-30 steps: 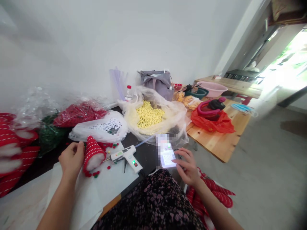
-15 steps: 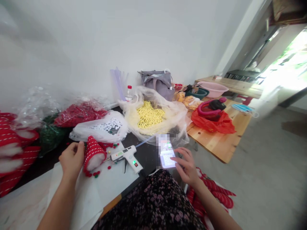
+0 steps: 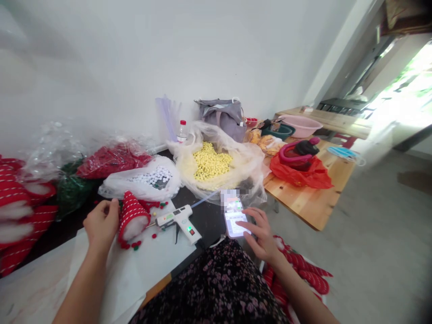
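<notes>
My left hand (image 3: 102,225) is closed, its fingers curled beside a small red cone hat (image 3: 132,213) with white dashed stitching and white stuffing. What those fingers pinch, if anything, is hidden. A white glue gun (image 3: 178,221) lies to the right of the hat, nozzle toward it, with a clear glue stick in its back. My right hand (image 3: 261,231) reaches over a lit smartphone (image 3: 234,218) at the table's edge. Its fingers are apart, with a fingertip at the screen. Small red and green pompoms (image 3: 135,245) lie by the hat.
An open bag of yellow pompoms (image 3: 212,162) and a bag of white ones (image 3: 151,177) stand behind. More red stitched pieces (image 3: 15,202) lie at left. A wooden table (image 3: 303,204) holds a red plastic bag (image 3: 300,173). Red stuffed pieces (image 3: 297,265) sit low at right.
My right hand's fingers have shifted slightly left over the phone screen. My left hand, the hat and the glue gun stay as they were.
</notes>
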A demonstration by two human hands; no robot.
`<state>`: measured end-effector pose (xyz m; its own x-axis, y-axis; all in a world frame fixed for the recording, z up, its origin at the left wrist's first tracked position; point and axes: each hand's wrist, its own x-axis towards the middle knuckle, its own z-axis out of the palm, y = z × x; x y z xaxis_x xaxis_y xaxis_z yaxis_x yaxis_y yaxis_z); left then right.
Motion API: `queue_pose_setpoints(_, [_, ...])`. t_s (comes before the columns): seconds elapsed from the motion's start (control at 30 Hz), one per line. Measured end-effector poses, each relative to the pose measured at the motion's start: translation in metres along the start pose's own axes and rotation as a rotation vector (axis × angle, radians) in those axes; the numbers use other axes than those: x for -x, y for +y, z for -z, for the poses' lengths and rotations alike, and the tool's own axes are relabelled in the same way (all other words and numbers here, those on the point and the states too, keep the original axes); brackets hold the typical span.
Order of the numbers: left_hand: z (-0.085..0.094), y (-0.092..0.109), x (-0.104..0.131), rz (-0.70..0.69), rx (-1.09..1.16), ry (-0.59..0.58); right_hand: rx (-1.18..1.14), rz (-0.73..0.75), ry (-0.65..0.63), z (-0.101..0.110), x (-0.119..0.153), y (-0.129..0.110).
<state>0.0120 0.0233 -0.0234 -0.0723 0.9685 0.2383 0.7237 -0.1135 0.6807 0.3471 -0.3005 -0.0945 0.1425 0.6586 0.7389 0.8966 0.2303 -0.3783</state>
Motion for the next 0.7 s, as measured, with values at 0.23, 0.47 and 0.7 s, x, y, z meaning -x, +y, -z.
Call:
queue_pose_setpoints(0.23, [-0.002, -0.003, -0.001, -0.003, 0.017, 0.011, 0.016, -0.051, 0.076, -0.004, 0.003, 0.004])
queue_pose_setpoints(0.47, [-0.003, -0.006, -0.002, -0.010, -0.011, -0.008, 0.022, -0.054, 0.013, -0.005, -0.003, 0.000])
queue_pose_setpoints(0.7, [-0.001, -0.002, -0.001, 0.003, -0.014, -0.002, 0.043, -0.072, -0.137, -0.010, -0.008, -0.003])
